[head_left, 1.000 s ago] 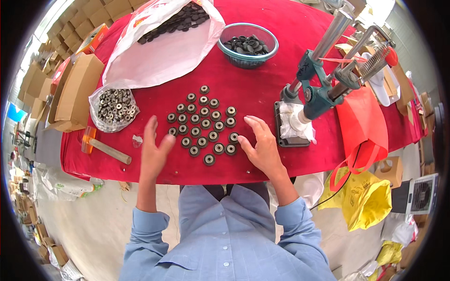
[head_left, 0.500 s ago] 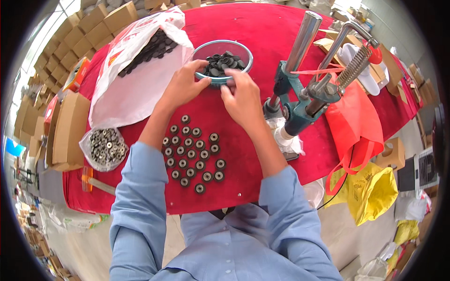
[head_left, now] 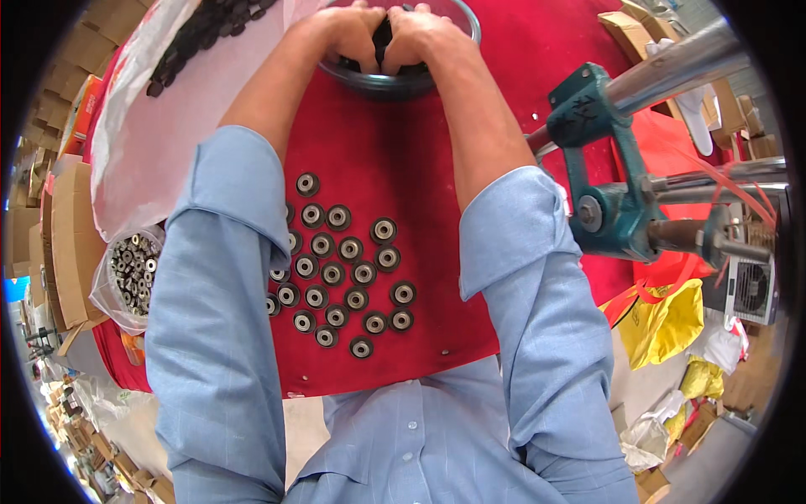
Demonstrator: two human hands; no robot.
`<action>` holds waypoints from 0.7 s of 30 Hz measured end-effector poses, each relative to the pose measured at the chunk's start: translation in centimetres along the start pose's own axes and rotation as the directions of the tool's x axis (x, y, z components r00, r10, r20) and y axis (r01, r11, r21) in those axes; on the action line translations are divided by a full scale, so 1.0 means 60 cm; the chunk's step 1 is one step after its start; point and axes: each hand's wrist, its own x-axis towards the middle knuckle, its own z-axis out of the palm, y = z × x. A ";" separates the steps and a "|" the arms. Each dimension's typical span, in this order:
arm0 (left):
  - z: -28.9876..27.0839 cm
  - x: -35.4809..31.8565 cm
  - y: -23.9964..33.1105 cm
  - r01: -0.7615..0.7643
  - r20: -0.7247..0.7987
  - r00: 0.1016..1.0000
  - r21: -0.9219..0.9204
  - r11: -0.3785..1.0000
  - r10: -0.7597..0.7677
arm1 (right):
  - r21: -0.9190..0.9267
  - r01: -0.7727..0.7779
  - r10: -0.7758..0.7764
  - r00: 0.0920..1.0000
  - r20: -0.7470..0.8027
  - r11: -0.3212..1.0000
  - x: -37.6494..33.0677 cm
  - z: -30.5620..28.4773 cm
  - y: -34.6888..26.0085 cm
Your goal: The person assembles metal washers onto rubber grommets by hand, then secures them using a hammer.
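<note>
Both of my hands are inside the round bowl [head_left: 395, 82] at the far edge of the tabletop [head_left: 437, 151], which is covered in red cloth. My left hand [head_left: 348, 34] and right hand [head_left: 420, 35] are pressed side by side, knuckles up, with the fingers curled down into the dark ring-shaped parts [head_left: 384, 38] that fill the bowl. The fingertips are hidden by the backs of the hands, so I cannot tell how far the fingers are closed or whether either hand has hold of a part.

Nearer the front edge, between my two blue sleeves, a group of small metal bushings [head_left: 344, 269] stands on end in rough rows; some at the left side pass under my left sleeve [head_left: 227, 277].

At the far left corner, a white plastic sheet [head_left: 159, 143] carries a heap of black rings [head_left: 206, 25]. At the left edge, a clear bag of metal sleeves [head_left: 133, 269] rests beside cardboard boxes [head_left: 67, 244]. At the right edge, a teal hand press [head_left: 613, 193] with a steel lever [head_left: 680, 63] stands just beside my right sleeve [head_left: 537, 277].
</note>
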 end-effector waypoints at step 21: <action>0.077 -0.059 0.009 -0.160 -0.623 0.764 0.069 0.985 0.168 | -0.103 0.113 -0.147 0.887 -0.438 0.988 0.003 0.053 0.015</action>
